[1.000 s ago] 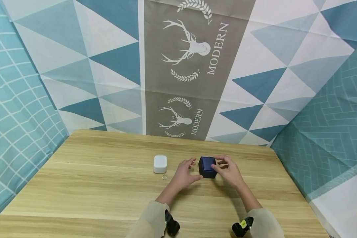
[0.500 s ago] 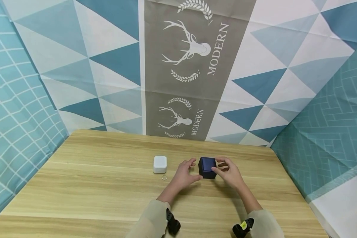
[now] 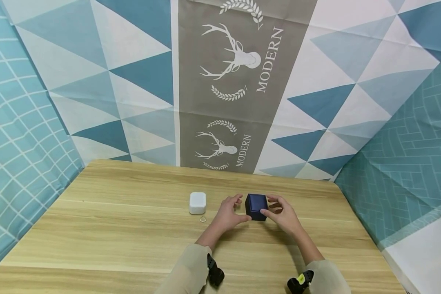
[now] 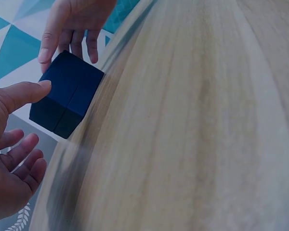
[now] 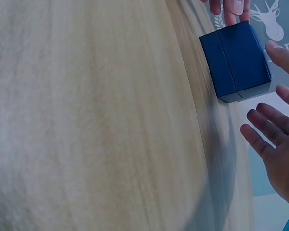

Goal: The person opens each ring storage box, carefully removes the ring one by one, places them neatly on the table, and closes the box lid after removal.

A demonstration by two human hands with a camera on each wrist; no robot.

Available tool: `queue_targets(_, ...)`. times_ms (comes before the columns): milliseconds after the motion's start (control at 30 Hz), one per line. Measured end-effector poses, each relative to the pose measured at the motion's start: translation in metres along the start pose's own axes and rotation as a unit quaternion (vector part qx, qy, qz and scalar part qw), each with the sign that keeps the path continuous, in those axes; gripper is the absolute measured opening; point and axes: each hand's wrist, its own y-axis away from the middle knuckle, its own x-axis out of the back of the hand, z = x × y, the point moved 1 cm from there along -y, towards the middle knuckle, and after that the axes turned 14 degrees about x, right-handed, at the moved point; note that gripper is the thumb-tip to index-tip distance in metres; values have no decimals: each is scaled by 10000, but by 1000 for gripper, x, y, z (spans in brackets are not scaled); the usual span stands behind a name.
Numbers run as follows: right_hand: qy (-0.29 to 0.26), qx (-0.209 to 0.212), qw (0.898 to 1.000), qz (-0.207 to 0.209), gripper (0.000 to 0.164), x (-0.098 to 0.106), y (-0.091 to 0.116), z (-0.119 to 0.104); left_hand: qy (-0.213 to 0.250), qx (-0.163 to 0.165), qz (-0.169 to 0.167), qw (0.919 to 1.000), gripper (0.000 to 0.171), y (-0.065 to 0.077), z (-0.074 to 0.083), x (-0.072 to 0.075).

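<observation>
A small dark blue box (image 3: 257, 202), lidded and closed, stands on the wooden table between both hands. The left hand (image 3: 229, 214) is at its left side, thumb close to the near left corner and the other fingers loosely bent, apart from the box. On the opposite side is the right hand (image 3: 284, 216), its thumb by the near right edge and its fingers behind. In the right wrist view, a gap shows between the right fingers and the blue box (image 5: 236, 60). Whether the left thumb (image 4: 36, 91) touches the box, I cannot tell.
To the left of the hands sits a small white rounded case (image 3: 197, 203). A thin ring (image 3: 200, 220) lies just in front of it. The wooden table (image 3: 114, 228) meets a patterned cloth backdrop (image 3: 220, 102) along its far edge.
The right thumb has slid slightly down toward the near edge of the box, and the right fingers have shifted a little too. The left hand and box stay almost in place.
</observation>
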Motion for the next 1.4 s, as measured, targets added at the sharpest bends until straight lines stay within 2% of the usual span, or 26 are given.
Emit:
queue_targets(533, -52, -30, 9998, -184, 71, -5, 1, 6, -136, 125, -69, 9998, 81, -5, -1, -3)
queue_targets(900, -201, -93, 9994, -278, 76, -7, 0, 4, -335, 97, -148, 9993, 81, -8, -2, -8)
queue_targets(1400, -20, -61, 9990, -446, 82, -8, -1, 7, -662, 125, -145, 9976, 84, -10, -3, -14)
